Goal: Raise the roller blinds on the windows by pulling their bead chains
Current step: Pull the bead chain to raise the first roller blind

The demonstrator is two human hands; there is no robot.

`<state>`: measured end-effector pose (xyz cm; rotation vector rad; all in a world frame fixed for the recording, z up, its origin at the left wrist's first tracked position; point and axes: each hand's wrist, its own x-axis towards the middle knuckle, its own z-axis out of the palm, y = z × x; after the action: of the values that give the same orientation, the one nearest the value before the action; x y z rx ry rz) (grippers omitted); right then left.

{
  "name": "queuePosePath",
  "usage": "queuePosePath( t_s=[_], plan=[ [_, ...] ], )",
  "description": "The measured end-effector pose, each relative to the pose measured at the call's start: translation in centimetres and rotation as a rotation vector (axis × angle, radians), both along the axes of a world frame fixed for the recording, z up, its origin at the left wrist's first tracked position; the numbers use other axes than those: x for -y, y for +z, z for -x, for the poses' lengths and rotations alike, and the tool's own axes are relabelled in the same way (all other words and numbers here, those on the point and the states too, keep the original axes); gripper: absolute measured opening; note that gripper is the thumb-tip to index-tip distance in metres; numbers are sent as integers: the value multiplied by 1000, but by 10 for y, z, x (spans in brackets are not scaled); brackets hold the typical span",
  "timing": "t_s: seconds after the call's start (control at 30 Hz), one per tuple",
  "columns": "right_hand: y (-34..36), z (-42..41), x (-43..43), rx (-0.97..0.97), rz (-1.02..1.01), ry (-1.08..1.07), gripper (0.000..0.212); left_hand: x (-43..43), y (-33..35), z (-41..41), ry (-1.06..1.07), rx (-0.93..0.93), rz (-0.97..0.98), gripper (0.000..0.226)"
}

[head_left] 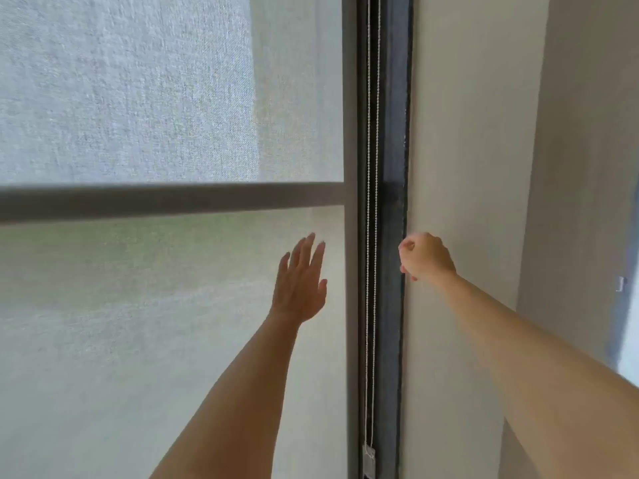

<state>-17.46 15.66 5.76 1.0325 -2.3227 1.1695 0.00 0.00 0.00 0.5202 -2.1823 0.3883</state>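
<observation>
The roller blind (155, 305) runs past the frame's top, left and bottom edges, so its roller is out of sight. The bead chain (372, 167) hangs as two thin strands in the dark window frame (392, 323), its top cut off. The left hand (300, 288) is spread flat near the fabric, left of the chain. The right hand (425, 257) is curled into a fist just right of the chain; its grip holds nothing visible.
</observation>
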Motion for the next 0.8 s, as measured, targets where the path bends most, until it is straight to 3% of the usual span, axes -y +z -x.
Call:
queuePosePath(
  t_s=[0.17,0.33,0.43,0.6,0.7,0.8],
  plan=[
    [-5,23,52,194,68,207,22,11,-19,65,-62,-56,-384,58],
    [8,56,87,304,173,278,36,18,-13,135,-227,-201,-758,60],
    [11,65,100,290,160,304,39,24,-13,163,-233,-253,-799,61],
    [19,69,110,360,210,368,20,24,-11,186,-365,-447,-878,20],
    [22,71,108,310,246,340,11,18,-14,189,-360,-541,-835,28],
    [19,73,107,263,255,290,17,15,-26,180,-319,-630,-805,28]
  ],
)
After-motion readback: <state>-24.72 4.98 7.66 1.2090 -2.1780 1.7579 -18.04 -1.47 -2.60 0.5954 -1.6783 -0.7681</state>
